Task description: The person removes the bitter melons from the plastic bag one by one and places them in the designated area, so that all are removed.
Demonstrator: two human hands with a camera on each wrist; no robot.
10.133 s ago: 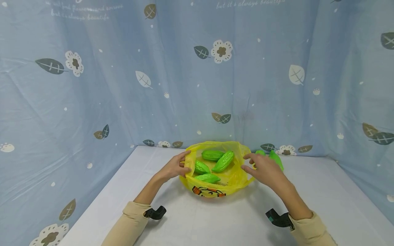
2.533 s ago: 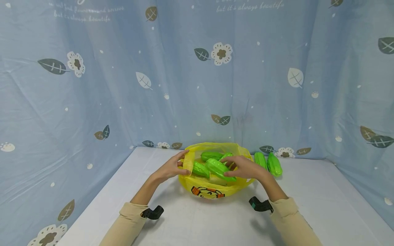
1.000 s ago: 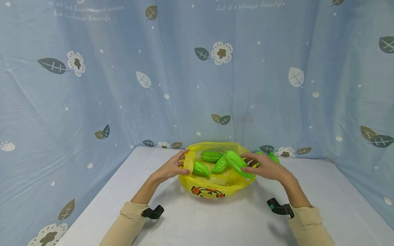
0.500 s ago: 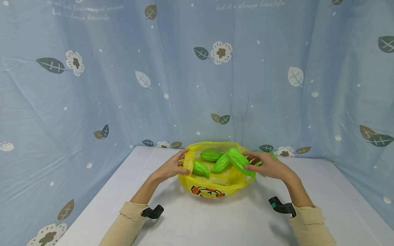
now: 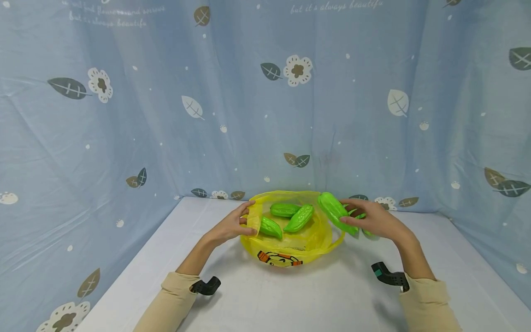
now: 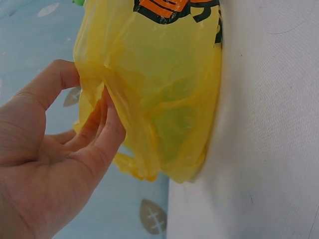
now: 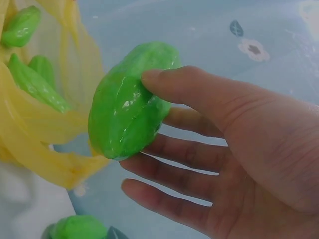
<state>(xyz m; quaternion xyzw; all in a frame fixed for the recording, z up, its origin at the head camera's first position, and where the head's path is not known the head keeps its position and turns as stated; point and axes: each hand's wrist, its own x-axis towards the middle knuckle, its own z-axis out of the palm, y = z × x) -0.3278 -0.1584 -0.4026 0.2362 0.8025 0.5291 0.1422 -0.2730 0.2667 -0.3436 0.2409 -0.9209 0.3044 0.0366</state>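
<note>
On the left, my left hand (image 5: 232, 226) holds the rim of a yellow plastic bag (image 5: 315, 253) that stands wide-mouthed on the table. In the left wrist view, the left hand (image 6: 55, 164) has its thumb and fingers on either side of a fold of the bag (image 6: 164, 55). My right hand (image 5: 375, 219) pinches a shiny green bitter melon (image 5: 333, 207), raised beside the bag's right rim. Thumb on one face and fingers behind, the right hand (image 7: 234, 144) grips the bitter melon (image 7: 127, 107) in the right wrist view. Inside the bag lie three more bitter melons (image 5: 299, 218).
More bitter melons (image 5: 367, 233) lie right of the bag, mostly hidden behind the right hand. One loose bitter melon (image 7: 79, 228) shows low in the right wrist view. A blue patterned curtain (image 5: 249, 115) hangs behind the white table (image 5: 265, 299).
My right hand has lifted the bitter melon out of the bag and moved it up and to the right, past the rim. The left hand keeps its hold on the bag.
</note>
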